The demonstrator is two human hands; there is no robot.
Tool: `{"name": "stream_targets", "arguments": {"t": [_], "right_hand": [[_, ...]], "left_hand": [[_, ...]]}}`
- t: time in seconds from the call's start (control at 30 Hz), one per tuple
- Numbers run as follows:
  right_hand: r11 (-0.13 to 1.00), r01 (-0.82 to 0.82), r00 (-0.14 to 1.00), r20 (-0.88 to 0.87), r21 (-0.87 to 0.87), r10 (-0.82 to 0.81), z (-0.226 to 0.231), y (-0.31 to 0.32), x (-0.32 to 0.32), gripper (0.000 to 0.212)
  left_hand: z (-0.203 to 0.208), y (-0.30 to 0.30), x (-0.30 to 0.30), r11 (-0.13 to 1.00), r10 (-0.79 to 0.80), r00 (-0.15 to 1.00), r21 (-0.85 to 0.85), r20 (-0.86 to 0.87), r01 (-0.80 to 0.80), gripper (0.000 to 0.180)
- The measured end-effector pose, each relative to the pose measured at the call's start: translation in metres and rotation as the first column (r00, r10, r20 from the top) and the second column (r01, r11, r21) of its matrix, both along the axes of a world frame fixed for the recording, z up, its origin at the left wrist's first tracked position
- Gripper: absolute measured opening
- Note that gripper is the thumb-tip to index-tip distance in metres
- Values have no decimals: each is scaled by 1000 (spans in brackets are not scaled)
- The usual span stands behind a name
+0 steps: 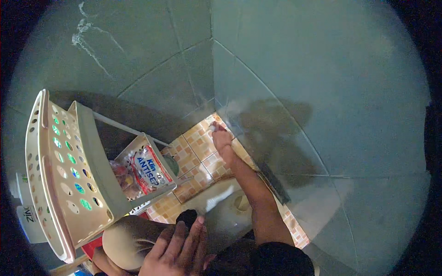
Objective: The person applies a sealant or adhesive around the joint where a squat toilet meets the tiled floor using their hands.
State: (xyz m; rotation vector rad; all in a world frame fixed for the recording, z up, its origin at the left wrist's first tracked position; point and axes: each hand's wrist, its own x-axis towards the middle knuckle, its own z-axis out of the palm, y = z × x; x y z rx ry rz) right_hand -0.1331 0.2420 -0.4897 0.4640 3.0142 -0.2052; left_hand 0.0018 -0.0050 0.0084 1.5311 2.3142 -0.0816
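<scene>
At twelve o'clock, the right hand, apparently grasping a pale item, seemingly works the tiled floor, next requiring steady contact; left hand, seven o'clock, appears released.

Right hand is at the corner of the patterned tiles; grip too small to read. Left hand, fingers extended, lies nearer the camera. Beige rack stands at left, packet on lower tier.
</scene>
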Motion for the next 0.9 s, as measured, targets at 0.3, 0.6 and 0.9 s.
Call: {"name": "stream_targets", "arguments": {"t": [0.3,0.6,0.9], "right_hand": [[999,43,986,-162,28,-38,-22,-39,-4,40],[998,-7,998,64,65,3,-17,1,-9,39],[993,45,989,-134,-105,-59,1,-35,-23,27]], "left_hand": [[-20,-13,-12,979,-144,969,118,-200,169,46],[3,-10,-4,998,-14,1000,65,-9,15,55],[2,-11,-8,998,-3,999,59,-40,6,53]]}}
